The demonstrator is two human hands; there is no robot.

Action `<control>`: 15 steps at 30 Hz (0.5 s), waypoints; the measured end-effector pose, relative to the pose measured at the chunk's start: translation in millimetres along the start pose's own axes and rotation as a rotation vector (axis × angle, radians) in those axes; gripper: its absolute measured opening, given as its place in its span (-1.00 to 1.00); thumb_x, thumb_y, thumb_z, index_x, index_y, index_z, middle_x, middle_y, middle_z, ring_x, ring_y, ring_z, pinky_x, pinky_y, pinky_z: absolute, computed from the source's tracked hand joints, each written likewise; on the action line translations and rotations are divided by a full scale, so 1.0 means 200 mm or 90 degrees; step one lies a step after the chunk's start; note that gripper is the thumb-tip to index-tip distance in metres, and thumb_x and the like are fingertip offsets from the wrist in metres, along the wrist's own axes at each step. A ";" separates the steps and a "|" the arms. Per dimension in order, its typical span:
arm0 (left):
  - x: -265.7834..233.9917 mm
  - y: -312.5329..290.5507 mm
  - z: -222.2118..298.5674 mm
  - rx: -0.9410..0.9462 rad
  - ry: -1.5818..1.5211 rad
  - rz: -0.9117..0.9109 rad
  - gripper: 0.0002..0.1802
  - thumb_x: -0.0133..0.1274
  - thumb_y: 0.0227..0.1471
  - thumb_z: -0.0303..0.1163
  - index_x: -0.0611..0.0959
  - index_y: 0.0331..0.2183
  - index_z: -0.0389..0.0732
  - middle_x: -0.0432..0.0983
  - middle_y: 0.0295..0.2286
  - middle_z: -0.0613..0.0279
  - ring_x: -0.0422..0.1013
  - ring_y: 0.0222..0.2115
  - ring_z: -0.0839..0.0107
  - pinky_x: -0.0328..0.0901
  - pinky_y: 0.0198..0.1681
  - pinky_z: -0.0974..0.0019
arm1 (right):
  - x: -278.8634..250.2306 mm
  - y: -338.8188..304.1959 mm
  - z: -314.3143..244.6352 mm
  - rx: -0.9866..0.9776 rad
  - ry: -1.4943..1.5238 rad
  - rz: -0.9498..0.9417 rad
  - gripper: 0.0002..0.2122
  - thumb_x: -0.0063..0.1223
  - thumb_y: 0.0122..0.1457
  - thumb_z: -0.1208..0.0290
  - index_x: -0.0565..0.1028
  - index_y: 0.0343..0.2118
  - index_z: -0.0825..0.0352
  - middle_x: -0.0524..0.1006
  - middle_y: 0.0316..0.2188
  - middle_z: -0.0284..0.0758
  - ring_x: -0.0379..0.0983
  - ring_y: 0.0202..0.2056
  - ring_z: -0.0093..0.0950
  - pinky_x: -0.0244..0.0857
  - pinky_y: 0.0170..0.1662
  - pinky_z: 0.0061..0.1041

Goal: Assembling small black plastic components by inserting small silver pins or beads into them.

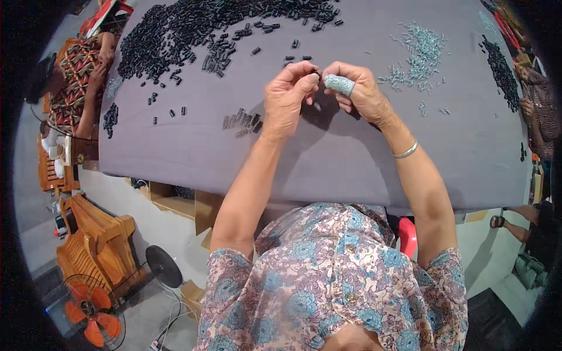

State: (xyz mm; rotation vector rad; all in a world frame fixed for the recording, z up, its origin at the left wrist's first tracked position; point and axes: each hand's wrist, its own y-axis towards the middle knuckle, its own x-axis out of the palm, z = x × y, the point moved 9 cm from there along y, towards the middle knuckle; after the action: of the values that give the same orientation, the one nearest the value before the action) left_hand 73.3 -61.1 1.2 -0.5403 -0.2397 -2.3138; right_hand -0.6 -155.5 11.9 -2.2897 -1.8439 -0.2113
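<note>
Above the middle of the table, my left hand (pixel 285 96) is closed in a pinch on a small black cylindrical piece (pixel 317 75), mostly covered by the fingertips. Close beside it, my right hand (pixel 367 93) has its fingers bent together; whatever they hold is hidden. A pale, speckled wrap (pixel 339 85) covers my right thumb. Beyond both hands lies a large heap of small black pieces (pixel 170 41). Small silvery pin-like parts (pixel 421 55) are scattered to the right. A little cluster of dark pieces (pixel 242 121) rests left of my left wrist.
A grey cloth (pixel 193 146) covers the table. People sit at the left (pixel 88 88) and right (pixel 535 111) edges, with more black pieces (pixel 502 73) near the right one. Below left are cardboard boxes (pixel 175 202), a wooden chair (pixel 96 234) and an orange-bladed fan (pixel 93 310).
</note>
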 end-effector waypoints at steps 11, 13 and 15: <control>0.04 -0.01 0.07 0.099 0.107 -0.011 -0.81 0.11 -0.06 -0.56 0.60 -0.29 -0.24 0.42 -0.44 0.41 0.28 -0.51 0.65 0.21 -0.45 0.57 | -0.03 0.02 0.01 -0.043 -0.065 0.017 -0.86 0.02 0.16 0.34 0.48 -0.38 0.31 0.34 -0.67 -0.58 0.15 -0.71 -0.81 -0.01 -0.69 -0.77; 0.04 -0.01 0.06 0.092 0.115 -0.016 -0.81 0.11 -0.07 -0.58 0.60 -0.30 -0.24 0.40 -0.44 0.42 0.29 -0.49 0.64 0.23 -0.41 0.55 | -0.04 0.02 0.02 -0.030 -0.062 0.028 -0.87 0.02 0.14 0.36 0.49 -0.38 0.31 0.35 -0.67 -0.58 0.15 -0.72 -0.81 -0.01 -0.69 -0.76; 0.03 -0.01 0.06 0.105 0.119 -0.020 -0.81 0.11 -0.07 -0.59 0.60 -0.31 -0.24 0.41 -0.43 0.42 0.30 -0.48 0.64 0.23 -0.40 0.55 | -0.03 0.02 0.01 -0.034 -0.071 0.033 -0.88 0.02 0.14 0.37 0.50 -0.39 0.31 0.35 -0.66 -0.57 0.14 -0.72 -0.81 -0.01 -0.69 -0.76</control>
State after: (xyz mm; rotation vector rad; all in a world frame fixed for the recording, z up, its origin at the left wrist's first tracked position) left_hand 71.5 -59.7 13.6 -0.2383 -0.3483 -2.3314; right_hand 1.4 -162.1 8.9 -2.4275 -1.8491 -0.1294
